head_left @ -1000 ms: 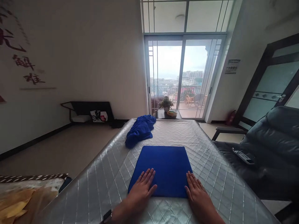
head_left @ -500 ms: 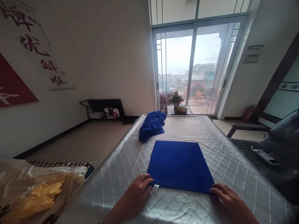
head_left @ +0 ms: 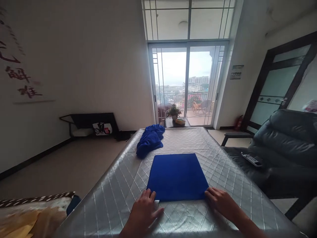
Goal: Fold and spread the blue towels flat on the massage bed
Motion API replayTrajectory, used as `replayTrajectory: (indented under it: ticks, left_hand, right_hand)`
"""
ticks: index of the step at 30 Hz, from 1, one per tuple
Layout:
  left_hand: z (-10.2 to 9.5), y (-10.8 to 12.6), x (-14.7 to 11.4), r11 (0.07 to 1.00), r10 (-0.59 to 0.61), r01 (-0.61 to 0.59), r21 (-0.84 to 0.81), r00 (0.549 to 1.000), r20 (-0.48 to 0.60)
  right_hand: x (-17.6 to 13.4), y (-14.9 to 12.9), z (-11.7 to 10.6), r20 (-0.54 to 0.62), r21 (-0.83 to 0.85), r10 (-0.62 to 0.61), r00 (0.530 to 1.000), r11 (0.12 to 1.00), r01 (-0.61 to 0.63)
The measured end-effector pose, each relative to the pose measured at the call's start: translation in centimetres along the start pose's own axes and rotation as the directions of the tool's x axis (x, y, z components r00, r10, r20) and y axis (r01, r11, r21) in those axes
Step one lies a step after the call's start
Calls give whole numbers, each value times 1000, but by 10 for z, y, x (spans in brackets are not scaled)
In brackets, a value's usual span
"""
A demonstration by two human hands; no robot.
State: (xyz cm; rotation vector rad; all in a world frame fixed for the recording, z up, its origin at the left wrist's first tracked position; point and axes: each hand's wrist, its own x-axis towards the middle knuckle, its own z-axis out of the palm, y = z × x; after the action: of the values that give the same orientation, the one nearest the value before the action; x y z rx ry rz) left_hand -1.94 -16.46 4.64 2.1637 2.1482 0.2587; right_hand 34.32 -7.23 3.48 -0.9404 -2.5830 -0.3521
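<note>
A flat, square blue cushion [head_left: 177,177] lies on the silver quilted table cover [head_left: 183,215] in front of me. My left hand [head_left: 143,210] rests its fingertips on the near left corner, its thumb spread away from them over the cover. A small white tag, partly hidden by that hand, sticks out at this corner. At the near right corner, my right hand [head_left: 219,201] has its fingers closed on the cushion's edge. Beyond the cushion, to the left, a crumpled blue cloth [head_left: 150,140] lies in a heap, touched by neither hand.
A dark armchair [head_left: 287,142] stands along the right side with a pale device [head_left: 251,159] on its seat. Past the table's far end are a potted plant [head_left: 174,112] and sliding glass doors [head_left: 188,82]. Yellowish cloth [head_left: 19,224] lies at lower left.
The view has turned right and tilted up. My left thumb has spread away from the cushion's corner. My right hand remains at its corner, and the cushion lies flat as before.
</note>
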Motion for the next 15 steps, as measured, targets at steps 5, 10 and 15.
replayTrajectory:
  ticks: [5, 10, 15]
  left_hand:
    - [20, -5, 10, 997, -9, 11, 78, 1000, -26]
    - [36, -21, 20, 987, 42, -31, 156, 997, -68]
    - [37, -42, 18, 985, 129, -107, 135, 978, -164]
  right_hand:
    - [4, 8, 7, -88, -1, 36, 995, 999, -36]
    - [19, 23, -8, -55, 143, 65, 996, 988, -56]
    - [31, 33, -27, -44, 230, 25, 999, 973, -14]
